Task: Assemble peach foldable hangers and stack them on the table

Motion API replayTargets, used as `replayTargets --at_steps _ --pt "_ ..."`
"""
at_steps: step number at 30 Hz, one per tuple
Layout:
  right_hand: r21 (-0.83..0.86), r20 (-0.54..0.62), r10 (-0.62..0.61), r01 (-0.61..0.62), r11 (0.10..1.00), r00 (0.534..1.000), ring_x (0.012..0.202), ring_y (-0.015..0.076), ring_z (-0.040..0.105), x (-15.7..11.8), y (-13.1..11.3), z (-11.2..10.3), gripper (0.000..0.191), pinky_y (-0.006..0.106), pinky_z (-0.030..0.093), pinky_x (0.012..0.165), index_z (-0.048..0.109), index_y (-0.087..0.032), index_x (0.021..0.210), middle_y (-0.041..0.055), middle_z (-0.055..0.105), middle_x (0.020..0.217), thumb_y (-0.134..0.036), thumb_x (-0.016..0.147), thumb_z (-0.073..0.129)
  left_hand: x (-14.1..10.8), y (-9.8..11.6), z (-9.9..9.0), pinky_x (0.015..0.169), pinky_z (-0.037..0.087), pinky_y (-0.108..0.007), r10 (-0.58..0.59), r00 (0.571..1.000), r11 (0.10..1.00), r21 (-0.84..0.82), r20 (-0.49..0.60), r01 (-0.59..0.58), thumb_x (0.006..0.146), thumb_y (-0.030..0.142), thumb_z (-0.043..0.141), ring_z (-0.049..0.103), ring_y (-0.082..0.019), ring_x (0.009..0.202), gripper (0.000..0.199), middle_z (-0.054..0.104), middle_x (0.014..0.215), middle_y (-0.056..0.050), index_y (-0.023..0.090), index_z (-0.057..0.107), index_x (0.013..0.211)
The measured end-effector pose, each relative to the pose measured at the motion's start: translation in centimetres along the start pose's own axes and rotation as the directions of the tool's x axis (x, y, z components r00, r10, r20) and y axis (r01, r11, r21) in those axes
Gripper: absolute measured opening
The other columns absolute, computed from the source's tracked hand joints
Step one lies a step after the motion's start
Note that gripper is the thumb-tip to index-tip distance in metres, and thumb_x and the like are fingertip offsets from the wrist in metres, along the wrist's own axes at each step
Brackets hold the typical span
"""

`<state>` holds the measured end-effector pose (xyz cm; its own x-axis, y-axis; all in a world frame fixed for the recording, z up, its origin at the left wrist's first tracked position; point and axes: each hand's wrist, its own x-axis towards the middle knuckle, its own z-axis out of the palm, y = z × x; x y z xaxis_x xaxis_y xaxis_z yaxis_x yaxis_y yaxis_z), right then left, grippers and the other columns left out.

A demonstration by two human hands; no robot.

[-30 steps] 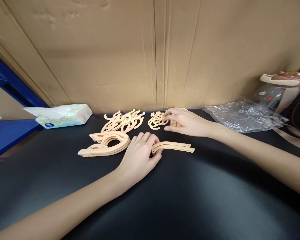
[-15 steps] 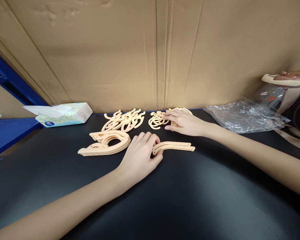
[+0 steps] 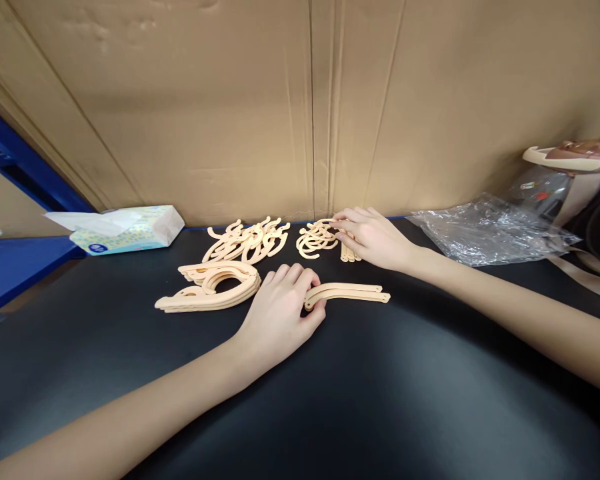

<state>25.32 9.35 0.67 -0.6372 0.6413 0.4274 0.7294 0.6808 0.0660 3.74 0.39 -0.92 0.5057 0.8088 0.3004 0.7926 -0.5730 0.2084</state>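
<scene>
My left hand (image 3: 285,310) rests on the black table, its thumb and fingers closed around the curved ends of a pair of beige hanger arms (image 3: 353,292) that point right. Just left of that hand lies a stack of beige folding-hanger pieces (image 3: 215,300) with rounded cut-outs. Farther back, my right hand (image 3: 373,237) reaches over a row of straight-ended hanger arms (image 3: 349,255), hiding most of it. Its fingers are stretched out and apart, their tips at the edge of a small pile of beige hooks (image 3: 310,243). Whether they touch a hook is unclear.
A larger heap of curved beige pieces (image 3: 250,240) lies near the cardboard wall (image 3: 205,133). At the left back is a tissue pack (image 3: 130,230) beside a blue frame (image 3: 30,160). Crumpled clear plastic (image 3: 490,230) and a brown-lidded bottle (image 3: 575,160) are at the right.
My right hand has shifted slightly right and back, uncovering the near ends of the row of hanger arms. My left hand and the pair it holds have stayed put.
</scene>
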Motion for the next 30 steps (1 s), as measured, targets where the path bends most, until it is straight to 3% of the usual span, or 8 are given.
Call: replayTargets --at_steps 7,12,14,17,22,26,30 --pt "0.036 -0.226 0.098 -0.093 0.995 0.969 0.103 0.0274 0.060 0.0 -0.2 -0.8 0.028 0.041 0.043 0.084 0.067 -0.012 0.109 0.0114 0.067 0.114 -0.020 0.095 0.044 0.1 0.0 -0.2 0.074 0.034 -0.036 0.003 0.999 0.997 -0.079 0.047 0.001 0.086 0.020 0.051 0.047 -0.022 0.086 0.008 0.055 0.089 -0.002 0.021 0.056 0.093" --pt "0.311 -0.342 0.154 -0.043 0.949 0.927 0.093 0.0226 0.064 -0.1 -0.9 -1.7 0.021 0.037 0.045 0.085 0.071 -0.018 0.092 0.0067 0.071 0.098 -0.023 0.092 0.052 -0.2 0.6 -0.8 0.076 0.038 -0.034 -0.050 0.993 0.971 -0.227 0.110 0.075 0.080 0.017 0.056 0.048 -0.019 0.083 0.008 0.054 0.082 0.002 0.021 0.054 0.086" --pt "0.508 -0.296 0.241 -0.061 0.859 0.924 0.090 0.0209 0.065 -0.2 -1.6 -2.0 0.021 0.034 0.047 0.084 0.072 -0.018 0.086 0.0055 0.072 0.093 -0.027 0.091 0.054 -0.7 1.1 -1.3 0.075 0.038 -0.034 -0.060 0.987 0.963 -0.252 0.148 0.097 0.078 0.016 0.057 0.048 -0.018 0.082 0.008 0.054 0.081 0.003 0.021 0.053 0.082" --pt "0.725 -0.132 0.357 -0.155 0.671 0.925 0.089 0.0196 0.066 -0.4 -2.9 -1.9 0.022 0.033 0.047 0.083 0.072 -0.018 0.082 0.0040 0.073 0.088 -0.032 0.089 0.057 -1.7 1.8 -2.0 0.074 0.037 -0.035 -0.065 0.976 0.958 -0.261 0.207 0.119 0.075 0.014 0.056 0.046 -0.019 0.080 0.009 0.053 0.080 0.002 0.020 0.051 0.079" --pt "0.881 0.087 0.315 -0.220 0.418 0.945 0.078 0.0152 0.063 -0.8 -5.1 -0.6 0.024 0.028 0.046 0.068 0.070 -0.016 0.079 0.0035 0.072 0.085 -0.032 0.088 0.055 -3.6 1.7 -2.1 0.070 0.036 -0.033 -0.018 0.987 0.954 -0.294 0.162 0.066 0.076 0.014 0.053 0.046 -0.018 0.077 0.008 0.052 0.079 0.002 0.020 0.051 0.081" --pt "0.891 0.135 0.264 -0.233 0.390 0.955 0.073 0.0131 0.060 -1.2 -6.1 0.3 0.023 0.026 0.045 0.064 0.069 -0.016 0.080 0.0028 0.070 0.083 -0.029 0.090 0.052 -4.2 1.1 -1.8 0.069 0.037 -0.032 0.024 0.993 0.955 -0.297 0.113 0.011 0.079 0.016 0.051 0.047 -0.018 0.077 0.009 0.053 0.081 0.001 0.022 0.053 0.085" --pt "0.874 0.145 0.222 -0.230 0.428 0.964 0.083 0.0154 0.062 -1.5 -6.1 1.2 0.019 0.030 0.047 0.075 0.068 -0.017 0.086 0.0034 0.071 0.091 -0.026 0.091 0.053 -4.2 0.9 -1.7 0.070 0.038 -0.033 0.052 0.995 0.960 -0.280 0.091 -0.024 0.079 0.016 0.052 0.048 -0.018 0.077 0.009 0.054 0.082 0.000 0.021 0.053 0.087"
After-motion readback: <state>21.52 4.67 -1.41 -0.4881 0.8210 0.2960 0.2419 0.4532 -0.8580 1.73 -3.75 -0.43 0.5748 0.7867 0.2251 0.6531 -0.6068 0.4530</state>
